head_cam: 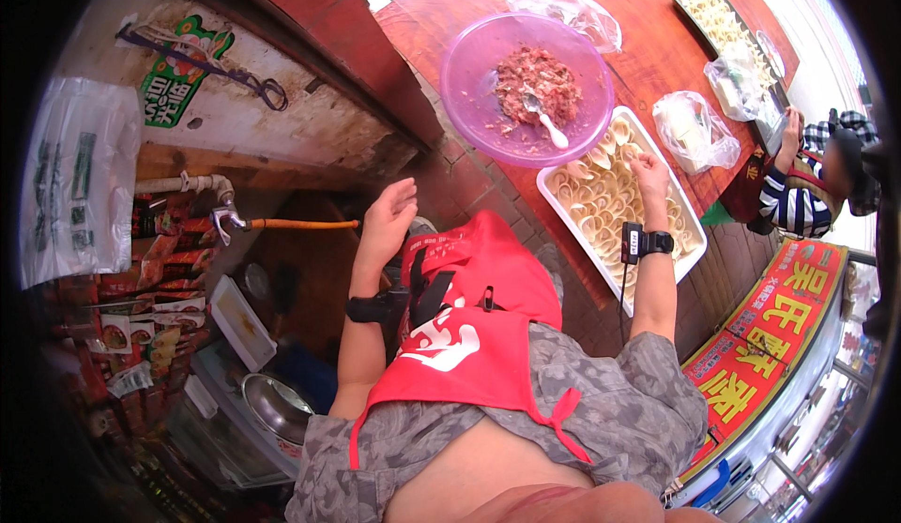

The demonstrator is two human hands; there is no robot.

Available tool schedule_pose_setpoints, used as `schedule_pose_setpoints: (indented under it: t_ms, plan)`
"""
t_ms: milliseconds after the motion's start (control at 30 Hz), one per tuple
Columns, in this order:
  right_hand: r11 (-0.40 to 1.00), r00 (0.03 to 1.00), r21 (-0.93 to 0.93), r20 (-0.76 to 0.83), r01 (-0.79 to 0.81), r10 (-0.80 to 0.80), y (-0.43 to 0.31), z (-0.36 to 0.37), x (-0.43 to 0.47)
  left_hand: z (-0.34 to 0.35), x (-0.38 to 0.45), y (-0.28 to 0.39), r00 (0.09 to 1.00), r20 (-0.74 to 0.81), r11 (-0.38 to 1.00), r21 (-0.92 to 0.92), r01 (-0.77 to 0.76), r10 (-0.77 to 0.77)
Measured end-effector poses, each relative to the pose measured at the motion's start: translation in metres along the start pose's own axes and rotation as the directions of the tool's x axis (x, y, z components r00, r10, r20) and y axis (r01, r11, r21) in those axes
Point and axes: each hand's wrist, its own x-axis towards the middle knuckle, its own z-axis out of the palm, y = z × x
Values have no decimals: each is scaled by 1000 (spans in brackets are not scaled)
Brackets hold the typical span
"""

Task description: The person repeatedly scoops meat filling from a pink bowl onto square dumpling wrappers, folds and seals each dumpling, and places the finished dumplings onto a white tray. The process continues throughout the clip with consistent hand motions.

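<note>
Over the upper part of a white tray (pixel 697 254) filled with rows of wrapped dumplings (pixel 598 203) is my right hand (pixel 650 171), its fingers bent together at the dumplings; whether one is between them cannot be told. My left hand (pixel 389 213) is raised at the left of the red apron, away from the table, with nothing in it. A purple plastic basin (pixel 461 94) on the red table (pixel 640 44) holds minced meat filling (pixel 538 87), and a spoon with a white handle (pixel 555 131) lies on the meat. Right of the tray sits a plastic bag of wrappers (pixel 686 132).
Another person (pixel 809 178) is at the table's right end, by a dark tray of dumplings (pixel 718 20) and another bag (pixel 735 87). A clear bag (pixel 563 9) lies behind the basin. At left are a tap (pixel 229 220), a metal bowl (pixel 278 403) and hanging packets.
</note>
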Motion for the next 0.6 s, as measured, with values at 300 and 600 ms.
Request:
schedule_pose_setpoints:
  t_ms: [300, 600]
  plan:
    - [987, 999, -154, -8, 52, -54, -8, 2, 14, -22, -21, -31, 990, -133, 999, -2, 40, -40]
    - [751, 902, -561, -19, 347, -431, -144, 9, 10, -35, -19, -26, 983, -177, 995, 74, 63, -49]
